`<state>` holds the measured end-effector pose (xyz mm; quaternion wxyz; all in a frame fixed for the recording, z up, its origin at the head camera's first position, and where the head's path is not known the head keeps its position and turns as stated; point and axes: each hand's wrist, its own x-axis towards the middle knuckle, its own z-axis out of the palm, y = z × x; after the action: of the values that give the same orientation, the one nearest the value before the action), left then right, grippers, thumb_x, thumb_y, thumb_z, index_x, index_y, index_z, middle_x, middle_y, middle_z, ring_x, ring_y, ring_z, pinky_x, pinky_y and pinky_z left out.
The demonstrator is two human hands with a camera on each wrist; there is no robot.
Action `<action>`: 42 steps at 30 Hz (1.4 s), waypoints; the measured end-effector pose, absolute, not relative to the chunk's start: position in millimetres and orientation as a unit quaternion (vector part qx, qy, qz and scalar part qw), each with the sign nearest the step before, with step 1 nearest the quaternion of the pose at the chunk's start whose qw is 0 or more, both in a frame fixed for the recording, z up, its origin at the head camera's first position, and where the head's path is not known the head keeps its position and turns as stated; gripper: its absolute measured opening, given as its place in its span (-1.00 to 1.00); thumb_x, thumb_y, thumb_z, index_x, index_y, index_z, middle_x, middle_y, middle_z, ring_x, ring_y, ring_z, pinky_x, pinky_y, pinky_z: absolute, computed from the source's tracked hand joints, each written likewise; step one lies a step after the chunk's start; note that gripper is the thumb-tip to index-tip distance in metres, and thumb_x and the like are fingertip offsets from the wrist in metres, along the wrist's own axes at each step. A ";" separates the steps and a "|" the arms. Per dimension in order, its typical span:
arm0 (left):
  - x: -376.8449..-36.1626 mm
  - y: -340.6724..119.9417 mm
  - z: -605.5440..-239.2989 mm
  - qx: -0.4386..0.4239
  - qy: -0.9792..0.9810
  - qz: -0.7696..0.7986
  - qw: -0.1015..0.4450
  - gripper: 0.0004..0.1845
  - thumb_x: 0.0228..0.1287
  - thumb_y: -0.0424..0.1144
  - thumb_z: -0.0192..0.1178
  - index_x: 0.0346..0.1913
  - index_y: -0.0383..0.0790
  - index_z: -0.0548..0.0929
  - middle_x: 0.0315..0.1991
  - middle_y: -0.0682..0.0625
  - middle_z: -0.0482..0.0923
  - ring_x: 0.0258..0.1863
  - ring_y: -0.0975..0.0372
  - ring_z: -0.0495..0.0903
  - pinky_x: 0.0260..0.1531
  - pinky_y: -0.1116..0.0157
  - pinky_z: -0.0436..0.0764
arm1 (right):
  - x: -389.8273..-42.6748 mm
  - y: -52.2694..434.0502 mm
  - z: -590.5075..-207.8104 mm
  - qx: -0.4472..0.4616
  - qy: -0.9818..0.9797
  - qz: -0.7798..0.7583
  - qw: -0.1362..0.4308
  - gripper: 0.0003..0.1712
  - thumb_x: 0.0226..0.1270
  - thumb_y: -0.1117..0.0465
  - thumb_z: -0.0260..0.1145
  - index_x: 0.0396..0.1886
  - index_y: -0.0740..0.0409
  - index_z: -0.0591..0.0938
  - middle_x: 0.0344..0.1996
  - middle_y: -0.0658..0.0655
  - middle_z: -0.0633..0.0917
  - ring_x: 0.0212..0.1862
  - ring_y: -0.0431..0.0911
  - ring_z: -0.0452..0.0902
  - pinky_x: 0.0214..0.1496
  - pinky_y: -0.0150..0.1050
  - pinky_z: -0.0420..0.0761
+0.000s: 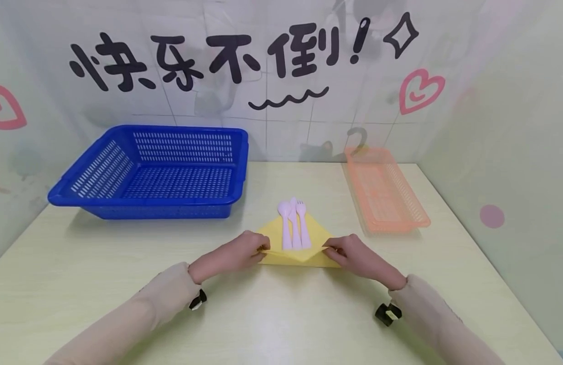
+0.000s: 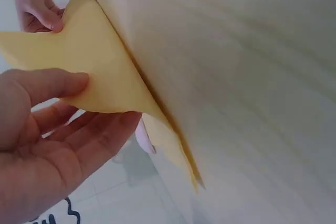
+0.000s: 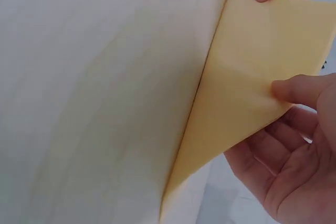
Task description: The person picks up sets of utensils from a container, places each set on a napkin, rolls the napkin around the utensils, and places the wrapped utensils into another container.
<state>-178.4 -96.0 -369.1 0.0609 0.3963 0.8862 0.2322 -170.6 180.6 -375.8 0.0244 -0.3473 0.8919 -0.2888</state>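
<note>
Nearest my view, two beige sleeves (image 1: 130, 317) lead to the hands. The left hand (image 1: 237, 251) pinches one side of a yellow napkin (image 3: 247, 87), thumb on the near face and fingers behind; the right hand (image 1: 356, 256) grips the opposite side likewise. The napkin sits mid-bench (image 1: 272, 319), its near flap raised between them from a crease along the surface.

I'd judge it light and soft: it curves readily, so I'd want a gentle pinch at both side edges, kept level. Whether it's paper or cloth I can't tell. It looks plain and matt, with a broad point on the flap's edge towards me.

Just beyond that edge lie a lilac spoon (image 1: 286, 228), knife (image 1: 295, 230) and fork (image 1: 304, 228), side by side, handles nearest me. They look like smooth, light plastic that might slide if tilted; I'd take them by the handles.

Farther off, an orange basket (image 1: 423, 222) stands right and a deep blue basket (image 1: 158, 210) left, before a wall covering with black lettering (image 1: 231, 56).
</note>
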 end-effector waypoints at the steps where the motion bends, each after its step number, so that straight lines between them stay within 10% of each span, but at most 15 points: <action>1: -181.0 -96.7 -368.8 0.389 0.885 0.248 0.059 -0.94 0.06 -0.52 0.12 -0.47 -0.35 0.54 -0.53 -0.03 0.53 -0.54 0.31 0.42 -0.51 0.44 0.46 | -172.6 180.8 -376.8 -0.335 0.893 -0.299 0.027 -0.86 0.21 0.36 0.13 -0.44 0.25 0.62 -0.74 -0.11 0.42 -0.66 -0.40 0.17 -0.60 -0.50 0.28; 10: -193.2 -95.2 -370.2 0.283 0.916 0.269 0.095 -0.73 0.06 -0.44 0.15 -0.70 -0.25 0.37 -0.75 0.10 0.12 -0.69 0.33 0.11 -0.65 0.47 0.13 | -182.5 178.1 -381.6 -0.252 0.913 -0.317 0.047 -0.77 0.18 0.32 0.15 -0.66 0.21 0.50 -0.78 -0.11 0.29 -0.67 -0.31 0.12 -0.60 -0.45 0.18; 20: -198.0 -87.1 -370.8 0.233 0.940 0.223 0.108 -0.93 0.03 -0.41 0.19 -0.43 -0.36 0.51 -0.60 -0.02 0.41 -0.57 0.23 0.35 -0.53 0.37 0.39 | -187.4 171.8 -383.1 -0.200 0.935 -0.286 0.071 -0.73 0.13 0.30 0.17 -0.73 0.17 0.43 -0.80 -0.09 0.25 -0.66 -0.25 0.12 -0.57 -0.43 0.15; 28: -169.6 -67.8 -366.5 0.307 0.949 0.078 0.001 -0.56 0.08 -0.21 0.24 -0.06 -0.46 0.44 -0.14 -0.27 0.42 -0.16 -0.01 0.43 -0.27 0.14 0.51 | -184.9 167.8 -382.7 -0.172 0.944 -0.271 0.078 -0.76 0.06 0.29 0.19 -0.74 0.14 0.42 -0.81 -0.09 0.25 -0.66 -0.24 0.11 -0.56 -0.41 0.15; 33: -146.5 -58.8 -365.6 0.385 0.921 0.000 0.065 -0.40 0.28 -0.04 0.00 0.26 -0.35 0.22 0.31 -0.17 0.11 0.31 0.04 0.07 0.15 0.00 0.23 | -185.1 167.9 -382.6 -0.175 0.945 -0.266 0.067 -0.78 0.05 0.30 0.20 -0.73 0.16 0.45 -0.80 -0.08 0.29 -0.66 -0.24 0.14 -0.57 -0.41 0.17; 42: -135.5 -56.8 -370.0 0.386 0.914 -0.019 0.126 -0.36 0.32 0.03 -0.13 0.34 -0.25 0.09 0.38 -0.06 -0.06 0.36 0.12 -0.10 0.23 -0.01 0.06 | -185.5 166.7 -382.6 -0.176 0.946 -0.267 0.061 -0.77 0.05 0.31 0.19 -0.75 0.16 0.44 -0.80 -0.09 0.32 -0.67 -0.25 0.16 -0.60 -0.42 0.17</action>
<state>-135.5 -56.8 -370.0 0.1256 0.3859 0.9137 -0.0189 -185.5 166.7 -382.6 0.0607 -0.1760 0.9457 -0.2666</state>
